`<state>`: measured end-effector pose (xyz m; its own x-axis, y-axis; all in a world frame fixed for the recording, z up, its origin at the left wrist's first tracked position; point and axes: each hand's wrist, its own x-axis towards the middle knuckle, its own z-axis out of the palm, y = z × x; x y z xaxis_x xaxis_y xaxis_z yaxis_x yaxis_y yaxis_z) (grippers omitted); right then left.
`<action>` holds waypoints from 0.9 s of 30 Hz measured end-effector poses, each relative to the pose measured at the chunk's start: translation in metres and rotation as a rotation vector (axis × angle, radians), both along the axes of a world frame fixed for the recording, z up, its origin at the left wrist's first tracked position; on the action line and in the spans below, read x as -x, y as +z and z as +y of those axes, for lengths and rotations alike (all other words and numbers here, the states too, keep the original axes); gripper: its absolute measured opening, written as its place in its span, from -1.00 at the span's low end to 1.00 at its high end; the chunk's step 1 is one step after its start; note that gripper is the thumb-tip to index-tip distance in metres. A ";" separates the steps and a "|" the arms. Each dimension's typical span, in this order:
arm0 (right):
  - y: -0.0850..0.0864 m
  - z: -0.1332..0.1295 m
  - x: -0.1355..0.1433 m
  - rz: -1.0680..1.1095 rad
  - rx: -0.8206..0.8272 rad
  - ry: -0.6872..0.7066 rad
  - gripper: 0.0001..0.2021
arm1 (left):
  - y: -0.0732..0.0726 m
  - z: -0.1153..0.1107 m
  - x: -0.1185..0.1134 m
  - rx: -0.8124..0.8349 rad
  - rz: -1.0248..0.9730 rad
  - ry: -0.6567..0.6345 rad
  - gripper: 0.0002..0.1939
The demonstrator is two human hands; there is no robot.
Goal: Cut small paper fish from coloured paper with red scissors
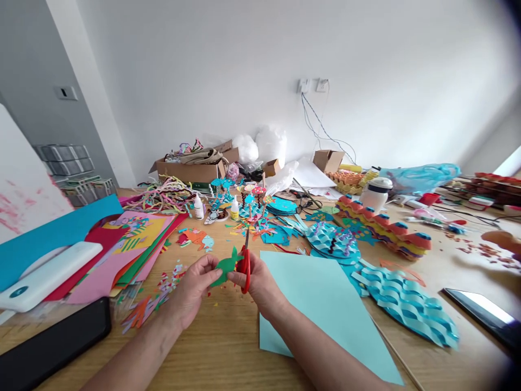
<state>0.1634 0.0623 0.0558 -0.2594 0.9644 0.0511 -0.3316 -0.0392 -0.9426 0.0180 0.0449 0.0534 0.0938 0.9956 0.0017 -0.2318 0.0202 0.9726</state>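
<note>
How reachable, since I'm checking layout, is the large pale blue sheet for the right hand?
Probably yes: nothing visible separates the right hand from the blue sheet, though that hand holds red scissors.

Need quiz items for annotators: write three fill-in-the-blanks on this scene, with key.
1. The paper cutout pinched in the left hand is ____ in colour.
2. The scissors in the right hand have ____ handles.
3. The large pale blue sheet lies partly beneath the ____ forearm.

Missing words: green; red; right.
</note>
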 end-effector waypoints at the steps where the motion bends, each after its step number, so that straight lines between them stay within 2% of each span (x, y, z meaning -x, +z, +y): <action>1: 0.000 0.001 0.000 -0.006 -0.003 -0.023 -0.63 | 0.000 -0.001 0.000 0.001 0.022 -0.014 -0.88; 6: 0.001 0.004 0.000 -0.095 -0.074 -0.081 -0.66 | 0.003 0.000 0.001 -0.059 0.182 -0.072 -0.85; 11: 0.003 0.004 -0.002 -0.227 -0.141 -0.069 -0.66 | 0.001 0.006 0.001 -0.167 0.345 -0.039 -0.87; 13: 0.004 0.003 -0.003 -0.241 -0.153 -0.058 -0.66 | 0.002 0.006 -0.001 -0.160 0.307 -0.005 -0.88; 17: 0.004 0.000 -0.003 -0.233 -0.111 -0.002 -0.64 | 0.006 0.001 -0.004 -0.098 0.103 0.088 -0.86; 19: 0.002 -0.001 -0.001 -0.188 -0.080 0.034 -0.62 | 0.007 0.000 -0.005 -0.079 0.049 0.094 -0.85; 27: 0.001 -0.004 0.005 -0.131 -0.047 0.025 -0.60 | 0.004 -0.002 -0.006 -0.078 0.072 0.083 -0.83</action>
<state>0.1588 0.0587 0.0570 -0.2906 0.9550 0.0598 -0.2050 -0.0011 -0.9788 0.0244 0.0432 0.0572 0.0141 0.9970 0.0761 -0.1586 -0.0729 0.9846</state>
